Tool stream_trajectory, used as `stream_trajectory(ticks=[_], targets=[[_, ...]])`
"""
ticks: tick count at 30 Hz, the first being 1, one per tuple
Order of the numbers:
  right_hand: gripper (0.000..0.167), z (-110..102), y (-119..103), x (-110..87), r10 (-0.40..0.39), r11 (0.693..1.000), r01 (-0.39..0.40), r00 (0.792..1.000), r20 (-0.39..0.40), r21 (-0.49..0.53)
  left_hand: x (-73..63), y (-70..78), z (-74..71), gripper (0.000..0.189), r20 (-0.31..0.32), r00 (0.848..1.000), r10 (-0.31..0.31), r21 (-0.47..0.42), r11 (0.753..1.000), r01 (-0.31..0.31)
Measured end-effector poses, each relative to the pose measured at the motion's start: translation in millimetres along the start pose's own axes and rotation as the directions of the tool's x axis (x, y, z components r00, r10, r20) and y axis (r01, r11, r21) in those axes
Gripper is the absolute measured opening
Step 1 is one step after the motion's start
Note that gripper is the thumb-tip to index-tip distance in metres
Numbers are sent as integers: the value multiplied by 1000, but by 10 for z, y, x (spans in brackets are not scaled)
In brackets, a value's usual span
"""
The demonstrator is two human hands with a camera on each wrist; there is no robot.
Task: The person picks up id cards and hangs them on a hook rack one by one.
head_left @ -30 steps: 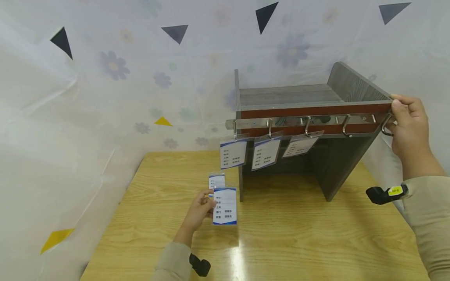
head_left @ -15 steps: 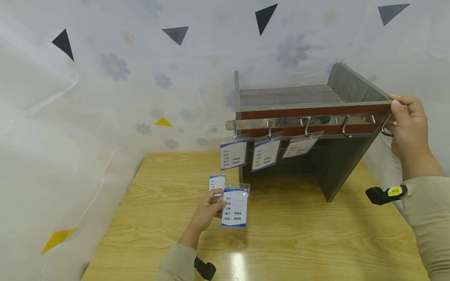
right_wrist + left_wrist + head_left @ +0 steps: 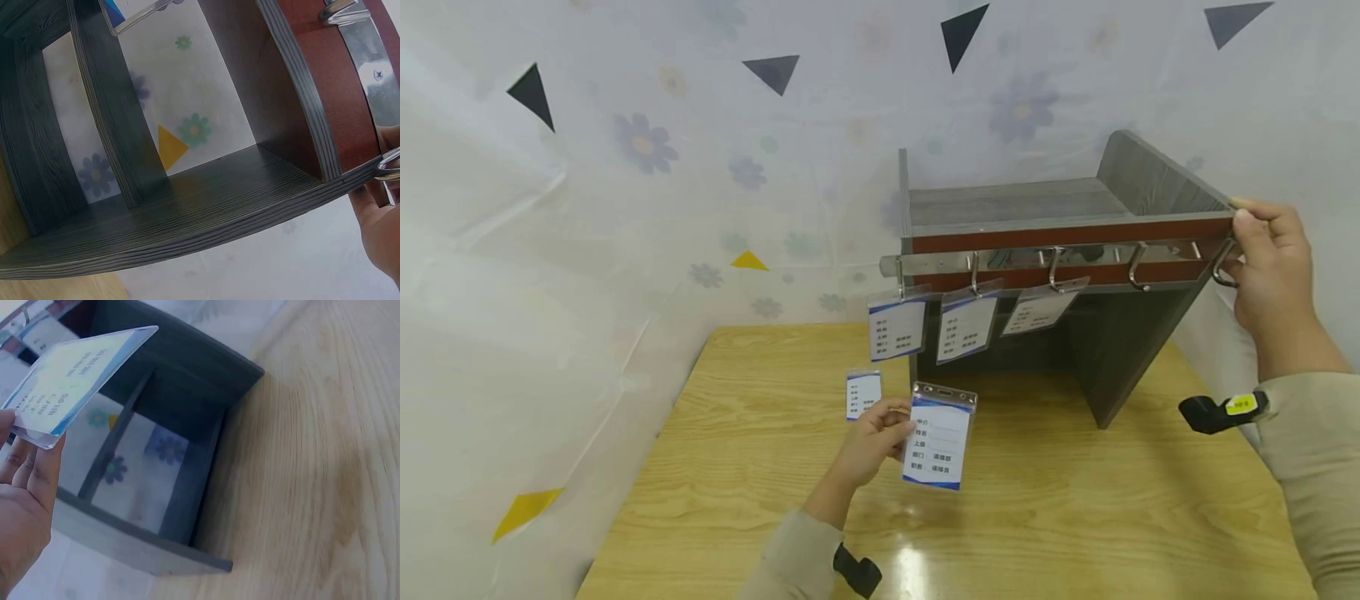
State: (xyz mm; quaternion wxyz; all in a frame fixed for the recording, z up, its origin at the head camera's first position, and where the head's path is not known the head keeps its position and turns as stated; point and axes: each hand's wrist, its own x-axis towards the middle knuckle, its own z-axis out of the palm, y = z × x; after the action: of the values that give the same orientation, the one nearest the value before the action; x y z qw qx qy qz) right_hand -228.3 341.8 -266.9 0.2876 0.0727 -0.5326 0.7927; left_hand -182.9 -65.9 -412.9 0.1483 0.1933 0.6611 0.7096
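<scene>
My left hand pinches a clear-sleeved ID badge by its left edge, above the table and in front of the shelf. The badge is white with blue bands and printed lines; its slotted top tilts slightly right. In the left wrist view thumb and fingers hold the badge at one corner. My right hand grips the right front corner of the grey wooden shelf, beside the end hook. Three more badges hang from the shelf's metal hook rail: left, middle and right.
Another badge lies on the wooden table, left of the shelf and just behind my left hand. A hook right of the hanging badges carries nothing. Behind stands a flower-patterned sheet with dark and yellow triangles.
My left hand has moved right with the badge, whose clear top edge now shows fully. More of the badge on the table is uncovered. My right hand stays on the shelf.
</scene>
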Motion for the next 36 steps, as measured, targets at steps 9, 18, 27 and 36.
stream_trajectory(ticks=[9, 18, 27, 36], targets=[[21, 39, 11, 4, 12, 1000, -13, 1000, 19, 16, 114, 193, 223, 16, 44, 997, 70, 3, 998, -70], [20, 33, 12, -3, 15, 1000, -15, 1000, 13, 2, 277, 371, 429, 14, -10, 998, 62, 25, 998, -61], [21, 19, 8, -4, 8, 1000, -8, 1000, 13, -13, 555, 441, 599, 13, 17, 994, 107, 19, 994, -107], [21, 20, -6, -9, -2, 1000, 2, 1000, 8, 15, 733, 606, 816, 13, 58, 989, 140, 6, 990, -140]])
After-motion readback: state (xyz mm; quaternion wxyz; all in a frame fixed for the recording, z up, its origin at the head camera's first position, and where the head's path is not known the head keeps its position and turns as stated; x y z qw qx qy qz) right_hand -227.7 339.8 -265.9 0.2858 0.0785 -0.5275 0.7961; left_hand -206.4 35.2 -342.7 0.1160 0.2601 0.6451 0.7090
